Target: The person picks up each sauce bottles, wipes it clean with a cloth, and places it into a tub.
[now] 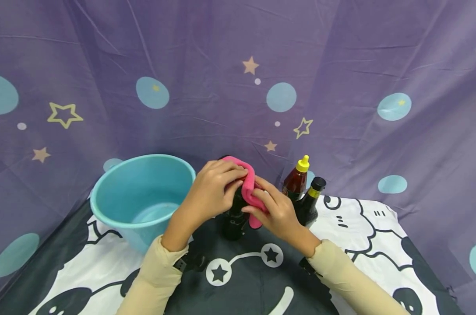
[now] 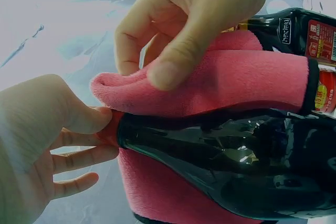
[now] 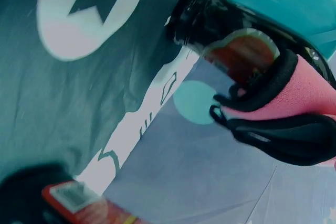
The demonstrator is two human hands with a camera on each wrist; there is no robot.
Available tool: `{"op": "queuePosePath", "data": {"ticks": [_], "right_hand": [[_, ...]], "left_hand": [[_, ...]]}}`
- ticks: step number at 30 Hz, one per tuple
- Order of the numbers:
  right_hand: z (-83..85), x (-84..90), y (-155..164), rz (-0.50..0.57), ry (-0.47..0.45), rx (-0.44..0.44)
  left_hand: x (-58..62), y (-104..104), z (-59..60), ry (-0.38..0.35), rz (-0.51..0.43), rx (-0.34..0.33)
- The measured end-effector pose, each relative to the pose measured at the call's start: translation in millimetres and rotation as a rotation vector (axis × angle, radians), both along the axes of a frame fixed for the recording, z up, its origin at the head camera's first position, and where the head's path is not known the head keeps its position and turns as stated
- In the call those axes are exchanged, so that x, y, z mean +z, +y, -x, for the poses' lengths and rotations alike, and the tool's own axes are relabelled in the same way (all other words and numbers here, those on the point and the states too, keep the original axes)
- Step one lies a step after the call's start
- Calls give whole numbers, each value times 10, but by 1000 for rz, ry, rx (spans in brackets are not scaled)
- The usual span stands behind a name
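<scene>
A teal basin (image 1: 143, 192) sits left of centre on the patterned table cloth (image 1: 379, 227), two sauce bottles (image 1: 304, 192) right of centre. Between them stands a dark bottle (image 1: 234, 218). The left hand (image 1: 214, 192) pinches its top, seemingly steadying it, while the right hand (image 1: 277, 214) clamps a pink cloth (image 1: 248, 186) around the neck.

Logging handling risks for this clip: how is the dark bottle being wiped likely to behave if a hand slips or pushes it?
The dark bottle looks glossy, with bright reflections, so probably slippery bare; the pink cloth draped over it likely adds grip. It stands tall and narrow on the soft tablecloth, so a sideways push could tip it. If glass, it may be fragile; I can't tell.
</scene>
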State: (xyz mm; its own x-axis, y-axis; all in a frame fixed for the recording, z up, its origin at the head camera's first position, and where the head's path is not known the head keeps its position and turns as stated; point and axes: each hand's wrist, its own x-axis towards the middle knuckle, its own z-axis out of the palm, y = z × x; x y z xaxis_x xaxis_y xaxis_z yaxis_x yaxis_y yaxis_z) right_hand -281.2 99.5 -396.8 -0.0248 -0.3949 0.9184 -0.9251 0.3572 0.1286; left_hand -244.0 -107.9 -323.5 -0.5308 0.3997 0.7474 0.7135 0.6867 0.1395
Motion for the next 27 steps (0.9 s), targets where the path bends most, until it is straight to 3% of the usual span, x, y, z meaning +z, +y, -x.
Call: {"op": "queuePosePath", "data": {"ticks": [7,14,21,27], "right_hand": [[-77,-22,-110,132,-78,18],[-114,-24,-153,196,-28,-28],[-135,-61,-122,137,79,-74],[-155,-97,-89,45,115,-93]], "left_hand": [[-9,23,3,-1,-8,-5],[-6,25,3,-2,-11,-6],[-1,15,11,-7,-13,-13],[8,-5,6,-5,-21,-14]]}}
